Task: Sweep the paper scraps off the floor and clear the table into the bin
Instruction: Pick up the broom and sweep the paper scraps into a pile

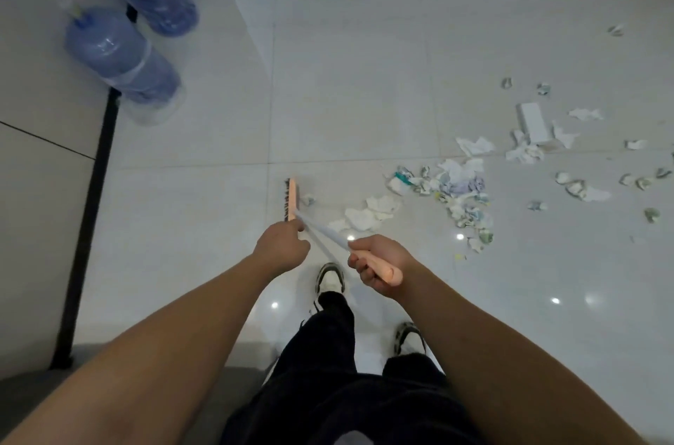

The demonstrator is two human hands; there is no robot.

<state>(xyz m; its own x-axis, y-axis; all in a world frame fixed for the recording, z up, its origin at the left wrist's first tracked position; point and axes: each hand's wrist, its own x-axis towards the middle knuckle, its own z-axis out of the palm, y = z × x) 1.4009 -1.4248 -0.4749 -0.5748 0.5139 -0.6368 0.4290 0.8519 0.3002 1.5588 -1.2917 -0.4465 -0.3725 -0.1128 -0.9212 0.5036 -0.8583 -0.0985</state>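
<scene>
I hold a broom with both hands over a glossy white tiled floor. My right hand [379, 264] is closed round its peach grip end, and my left hand [282, 244] grips the pale shaft lower down. The broom head [290, 199], peach with dark bristles, rests on the floor ahead of my feet. A heap of paper scraps [456, 193] lies to the right of the head, white tissue and printed bits mixed. More scraps spread further right, around a small white box [533, 123]. One scrap [309, 199] lies right beside the bristles.
Two large blue water bottles [120, 54] wrapped in clear plastic stand at the upper left by a wall corner. A black vertical post [91, 211] runs down the left side. My two shoes [330, 278] and dark trousers are below the hands.
</scene>
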